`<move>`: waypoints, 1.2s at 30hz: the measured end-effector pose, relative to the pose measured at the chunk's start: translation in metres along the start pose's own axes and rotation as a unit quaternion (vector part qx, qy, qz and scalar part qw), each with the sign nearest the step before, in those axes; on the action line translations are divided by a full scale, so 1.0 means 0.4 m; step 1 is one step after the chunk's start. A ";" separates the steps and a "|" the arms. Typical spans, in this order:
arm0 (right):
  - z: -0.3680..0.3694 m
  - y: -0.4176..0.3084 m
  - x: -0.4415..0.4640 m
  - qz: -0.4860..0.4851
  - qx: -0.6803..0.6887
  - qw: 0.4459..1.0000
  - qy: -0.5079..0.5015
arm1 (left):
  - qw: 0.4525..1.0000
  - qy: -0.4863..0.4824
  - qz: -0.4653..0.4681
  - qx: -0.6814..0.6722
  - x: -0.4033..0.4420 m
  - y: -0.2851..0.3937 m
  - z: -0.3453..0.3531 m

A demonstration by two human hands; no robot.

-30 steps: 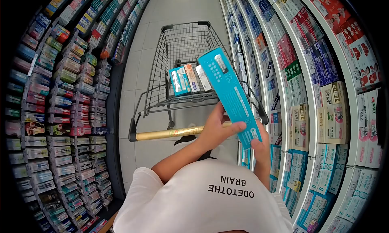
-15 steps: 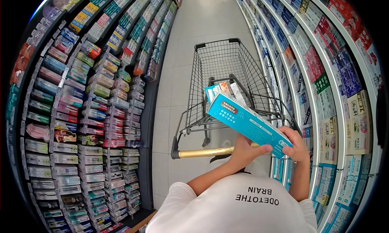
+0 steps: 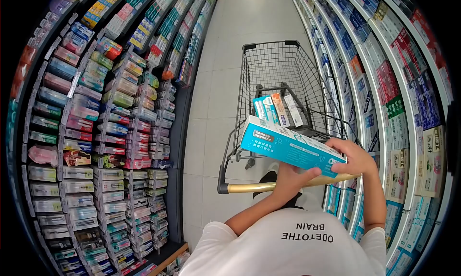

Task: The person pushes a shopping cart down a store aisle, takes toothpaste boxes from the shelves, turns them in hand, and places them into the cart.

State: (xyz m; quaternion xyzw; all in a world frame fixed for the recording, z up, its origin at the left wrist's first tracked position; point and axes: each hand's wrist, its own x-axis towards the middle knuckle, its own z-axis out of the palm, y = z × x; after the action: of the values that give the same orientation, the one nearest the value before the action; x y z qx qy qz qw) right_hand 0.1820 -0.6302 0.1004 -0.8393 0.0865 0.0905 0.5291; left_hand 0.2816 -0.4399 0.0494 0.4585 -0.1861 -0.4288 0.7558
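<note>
Closest to us is our white shirt (image 3: 288,252), with dark lettering across the chest that reads upside down from up here. Just past it, both our hands are closed around one long blue box (image 3: 281,148): our left hand (image 3: 289,181) supports it from below, thumb against the lower edge, and our right hand (image 3: 354,156) grasps the right end, fingers over the top and thumb on the blue side. The box is held in the air at a slant, its left end farther from us than its right, with its white face partly turned up. Beneath our hands runs the gold handle (image 3: 247,187) of the cart; we cannot tell whether either hand touches it. Beyond the box, three smaller packs lie side by side near this end of the cart (image 3: 271,45): a blue-and-white pack (image 3: 265,110), an orange-and-white pack (image 3: 279,108) and a white pack (image 3: 292,110). To our left stands a rack (image 3: 176,132) of hanging packages, to our right white shelves (image 3: 381,117) of boxes, and between them the pale floor (image 3: 213,93) stretches away.
</note>
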 end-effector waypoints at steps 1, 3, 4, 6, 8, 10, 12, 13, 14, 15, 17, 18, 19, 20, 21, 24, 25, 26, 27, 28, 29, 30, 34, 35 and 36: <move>-0.001 -0.001 0.017 -0.005 -0.001 1.000 -0.007 | 1.000 0.004 0.002 0.002 0.001 0.003 -0.008; -0.004 0.007 0.048 -0.010 0.004 1.000 -0.023 | 1.000 0.017 0.013 -0.011 0.000 0.006 -0.021; -0.005 0.009 0.063 -0.012 0.011 0.999 -0.034 | 0.999 0.023 0.019 -0.017 -0.001 0.009 -0.026; -0.003 0.012 0.089 -0.026 0.030 0.998 -0.048 | 0.999 0.034 0.031 -0.024 -0.003 0.017 -0.033; 0.003 0.009 0.107 -0.038 0.042 0.997 -0.055 | 0.998 0.039 0.039 -0.029 -0.006 0.027 -0.039; -0.003 0.005 0.118 -0.034 0.056 0.995 -0.078 | 0.998 0.038 0.046 -0.032 -0.007 0.036 -0.041; -0.001 -0.004 0.124 -0.025 0.082 0.993 -0.082 | 0.997 0.042 0.055 -0.040 -0.007 0.044 -0.039; 0.001 -0.008 0.125 -0.020 0.095 0.992 -0.084 | 0.996 0.044 0.059 -0.044 -0.008 0.046 -0.038; 0.002 -0.008 0.126 -0.021 0.099 0.992 -0.080 | 0.996 0.047 0.064 -0.045 -0.008 0.047 -0.038; 0.005 -0.008 0.127 -0.022 0.104 0.991 -0.075 | 0.995 0.049 0.069 -0.046 -0.008 0.046 -0.038; 0.008 -0.008 0.126 -0.021 0.104 0.992 -0.069 | 0.994 0.053 0.077 -0.047 -0.009 0.043 -0.038; 0.009 -0.007 0.124 -0.020 0.100 0.993 -0.066 | 0.994 0.054 0.079 -0.047 -0.010 0.041 -0.037; 0.010 -0.006 0.122 -0.018 0.096 0.993 -0.063 | 0.994 0.055 0.082 -0.047 -0.012 0.040 -0.036; 0.010 -0.003 0.119 -0.019 0.096 0.993 -0.067 | 0.994 0.054 0.085 -0.050 -0.012 0.041 -0.033; 0.009 0.002 0.116 -0.019 0.096 0.993 -0.070 | 0.993 0.053 0.088 -0.053 -0.012 0.044 -0.029; 0.010 0.006 0.111 -0.035 0.089 0.993 -0.069 | 0.993 0.052 0.087 -0.058 -0.014 0.046 -0.019; 0.011 0.006 0.109 -0.043 0.087 0.993 -0.066 | 0.993 0.052 0.085 -0.059 -0.016 0.045 -0.016; 0.011 0.007 0.108 -0.046 0.082 0.993 -0.066 | 0.993 0.053 0.087 -0.061 -0.016 0.043 -0.014; 0.010 0.009 0.106 -0.049 0.077 0.994 -0.067 | 0.993 0.053 0.090 -0.063 -0.016 0.038 -0.012; 0.010 0.010 0.103 -0.051 0.072 0.994 -0.067 | 0.992 0.053 0.092 -0.066 -0.016 0.035 -0.009; 0.011 0.013 0.100 -0.051 0.074 0.994 -0.065 | 0.993 0.052 0.093 -0.061 -0.015 0.033 -0.008; 0.012 0.015 0.098 -0.051 0.076 0.994 -0.063 | 0.993 0.051 0.093 -0.055 -0.014 0.032 -0.006; 0.008 0.016 0.087 -0.027 0.075 0.994 -0.067 | 0.993 0.049 0.090 -0.060 -0.013 0.031 0.007; 0.006 0.017 0.084 -0.028 0.065 0.995 -0.067 | 0.993 0.048 0.092 -0.059 -0.013 0.030 0.010; 0.004 0.019 0.081 -0.028 0.054 0.996 -0.067 | 0.993 0.048 0.093 -0.059 -0.012 0.029 0.013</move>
State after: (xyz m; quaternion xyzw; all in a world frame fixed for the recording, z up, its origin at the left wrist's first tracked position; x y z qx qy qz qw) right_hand 0.2116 -0.6338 0.0850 -0.8036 0.0321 0.1264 0.5807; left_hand 0.2809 -0.4361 0.0625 0.4138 -0.1665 -0.3442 0.8262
